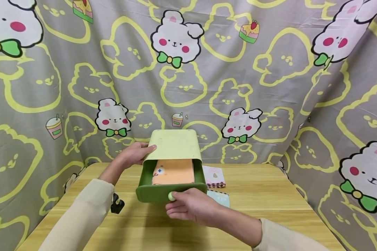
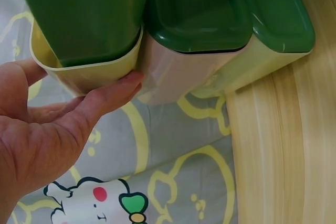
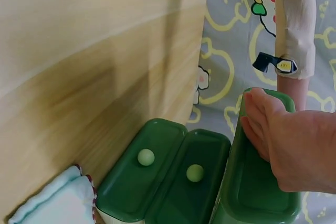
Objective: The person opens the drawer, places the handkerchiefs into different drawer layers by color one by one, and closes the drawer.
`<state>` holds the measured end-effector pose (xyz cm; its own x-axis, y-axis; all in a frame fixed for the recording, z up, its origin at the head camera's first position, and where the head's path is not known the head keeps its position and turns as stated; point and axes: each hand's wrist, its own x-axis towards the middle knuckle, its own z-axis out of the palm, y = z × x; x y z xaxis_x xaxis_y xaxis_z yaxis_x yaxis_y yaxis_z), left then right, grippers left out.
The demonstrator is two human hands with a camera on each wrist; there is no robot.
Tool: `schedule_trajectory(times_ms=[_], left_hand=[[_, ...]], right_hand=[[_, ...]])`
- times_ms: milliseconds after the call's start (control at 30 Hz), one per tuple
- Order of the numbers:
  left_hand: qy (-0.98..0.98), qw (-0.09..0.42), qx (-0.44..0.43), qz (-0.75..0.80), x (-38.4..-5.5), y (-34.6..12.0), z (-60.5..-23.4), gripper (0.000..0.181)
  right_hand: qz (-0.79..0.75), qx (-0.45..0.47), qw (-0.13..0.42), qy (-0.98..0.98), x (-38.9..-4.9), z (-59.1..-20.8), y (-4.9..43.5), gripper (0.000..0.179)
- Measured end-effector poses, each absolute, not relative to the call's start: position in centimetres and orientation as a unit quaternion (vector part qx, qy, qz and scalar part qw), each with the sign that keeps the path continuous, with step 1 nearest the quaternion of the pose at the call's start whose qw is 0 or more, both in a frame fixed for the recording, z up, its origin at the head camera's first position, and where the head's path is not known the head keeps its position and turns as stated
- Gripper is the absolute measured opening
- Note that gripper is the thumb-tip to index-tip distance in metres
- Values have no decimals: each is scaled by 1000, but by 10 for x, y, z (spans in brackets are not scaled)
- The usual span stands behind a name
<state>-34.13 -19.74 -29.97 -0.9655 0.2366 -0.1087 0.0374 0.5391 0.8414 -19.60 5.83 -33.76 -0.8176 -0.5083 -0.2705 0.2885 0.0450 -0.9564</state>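
Observation:
A stack of small drawers stands on the table, with a pale yellow top casing (image 1: 176,144) and green fronts. Its top green drawer (image 1: 154,194) is pulled partway out, and a folded orange cloth (image 1: 174,171) lies inside. My left hand (image 1: 136,153) grips the casing's left side, thumb on the top. The left wrist view shows that hand (image 2: 58,119) around the casing's edge, beside the lower drawers (image 2: 202,14). With thumb and fingers my right hand (image 1: 196,207) pinches the drawer's round pale knob (image 1: 171,196); in the right wrist view the hand hides this knob.
Right of the stack lie a folded white and pink cloth (image 1: 213,176) and a light blue cloth (image 1: 220,198). Two lower drawers carry round knobs (image 3: 146,157). A patterned curtain (image 1: 188,80) hangs behind the wooden table (image 1: 270,209). A black device (image 3: 275,62) sits at the left wrist.

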Motion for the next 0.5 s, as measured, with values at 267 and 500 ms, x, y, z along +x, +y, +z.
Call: schedule_trajectory(times_ms=[267,500], left_hand=[[872,110,71,471,-342,-197,-297,64],[867,118,64,480,-343,-196,-295,64]], right_hand=[[-703,-79,264,655,-218,-335,54,45],[-709,-84,235,659,-244,-339,49,47]])
